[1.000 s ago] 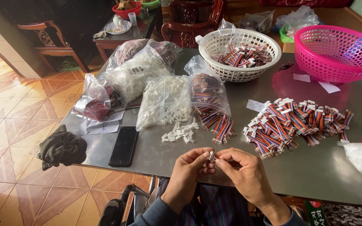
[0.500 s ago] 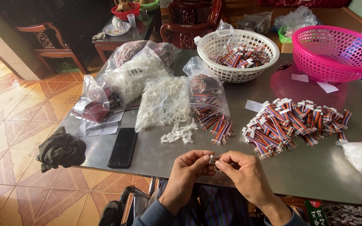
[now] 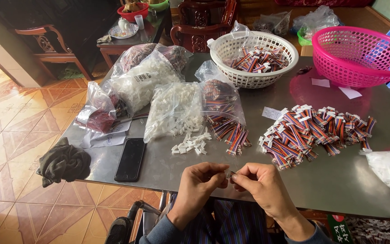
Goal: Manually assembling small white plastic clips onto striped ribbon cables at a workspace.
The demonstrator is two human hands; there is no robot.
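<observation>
Grey table (image 3: 168,169); left hand (image 3: 199,180) and right hand (image 3: 260,183) together pinch a small connector (image 3: 228,174)

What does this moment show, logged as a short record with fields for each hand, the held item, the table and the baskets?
left hand: pinching one end of a small part at the table's near edge
right hand: pinching the other end, fingertips meeting the left
held item: small connector piece, mostly hidden by fingers
table: grey top with a heap of striped wire bundles, loose white plastic pieces, clear bags, a black phone, a dark cloth
baskets: white one holding wire bundles; pink one, contents not visible
</observation>
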